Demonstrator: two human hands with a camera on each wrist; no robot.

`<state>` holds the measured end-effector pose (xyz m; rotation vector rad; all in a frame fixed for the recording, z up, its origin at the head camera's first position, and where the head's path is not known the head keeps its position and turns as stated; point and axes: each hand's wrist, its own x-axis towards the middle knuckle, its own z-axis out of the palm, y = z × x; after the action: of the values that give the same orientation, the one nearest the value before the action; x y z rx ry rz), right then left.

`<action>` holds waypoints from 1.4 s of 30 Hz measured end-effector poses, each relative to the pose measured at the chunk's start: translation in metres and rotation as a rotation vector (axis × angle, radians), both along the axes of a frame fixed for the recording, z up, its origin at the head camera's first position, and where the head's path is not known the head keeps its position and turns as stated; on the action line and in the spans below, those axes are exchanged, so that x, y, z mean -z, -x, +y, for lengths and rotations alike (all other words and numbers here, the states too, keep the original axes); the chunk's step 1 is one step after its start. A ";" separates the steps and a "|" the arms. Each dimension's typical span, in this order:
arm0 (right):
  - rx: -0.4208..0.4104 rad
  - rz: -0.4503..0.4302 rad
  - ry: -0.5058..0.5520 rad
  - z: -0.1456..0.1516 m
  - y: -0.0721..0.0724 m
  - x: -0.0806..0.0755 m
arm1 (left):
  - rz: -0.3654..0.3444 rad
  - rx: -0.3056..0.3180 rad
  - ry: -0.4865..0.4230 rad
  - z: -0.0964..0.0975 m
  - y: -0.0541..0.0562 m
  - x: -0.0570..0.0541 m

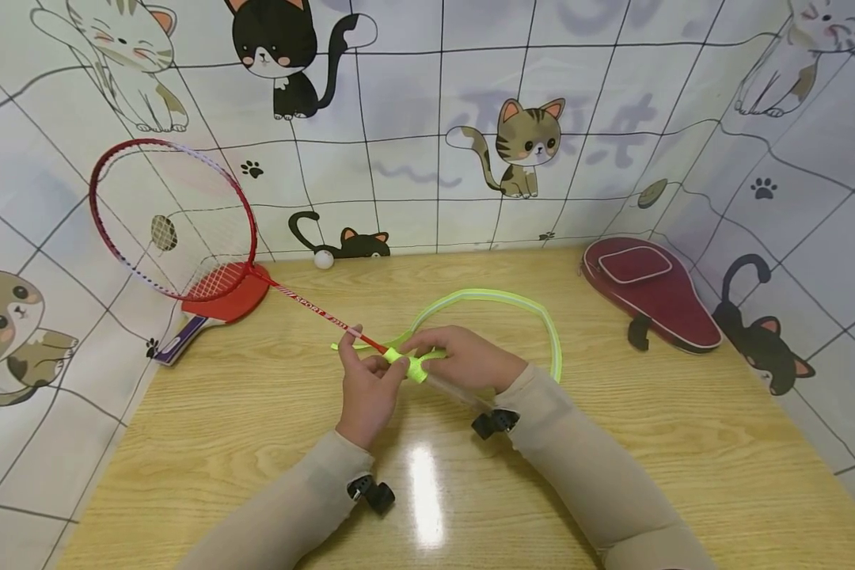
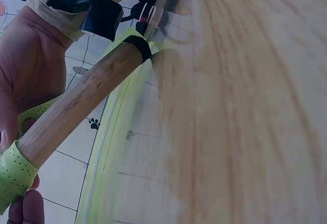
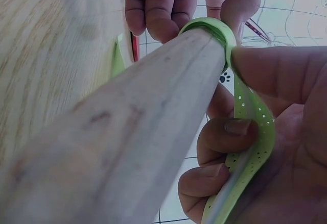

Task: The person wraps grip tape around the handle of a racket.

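A red badminton racket (image 1: 313,307) slants across the table, head to the upper left. My left hand (image 1: 370,396) grips it where the handle meets the shaft, over yellow-green perforated grip tape (image 2: 15,180) wound round that end. With my right hand (image 1: 473,360) I pinch the tape between thumb and fingers, right beside the wound part. In the right wrist view the tape strip (image 3: 248,147) runs down through its curled fingers. The wooden handle (image 3: 127,112) is bare below the tape. A black band (image 2: 139,45) encircles its butt end.
The tape's loose length (image 1: 557,340) loops on the wooden table (image 1: 684,459) behind my right hand. A red table tennis bat (image 1: 238,305) lies beneath the racket head, with a white ball (image 1: 324,259) by the wall. At the right rests a dark red bat case (image 1: 648,297).
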<state>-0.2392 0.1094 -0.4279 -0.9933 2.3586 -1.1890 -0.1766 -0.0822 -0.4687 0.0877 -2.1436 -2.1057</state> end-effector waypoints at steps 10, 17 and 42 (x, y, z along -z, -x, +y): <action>0.032 -0.034 0.037 -0.001 0.000 -0.001 | 0.010 0.013 -0.030 0.001 0.001 0.001; 0.019 -0.066 -0.004 0.001 0.001 -0.001 | 0.019 0.026 -0.045 0.001 0.002 0.001; -0.014 -0.088 0.000 0.004 0.002 0.000 | 0.010 0.066 0.043 -0.002 0.001 0.001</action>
<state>-0.2415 0.1137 -0.4274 -0.9363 2.2801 -1.2021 -0.1772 -0.0845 -0.4695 0.0015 -2.2149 -2.0887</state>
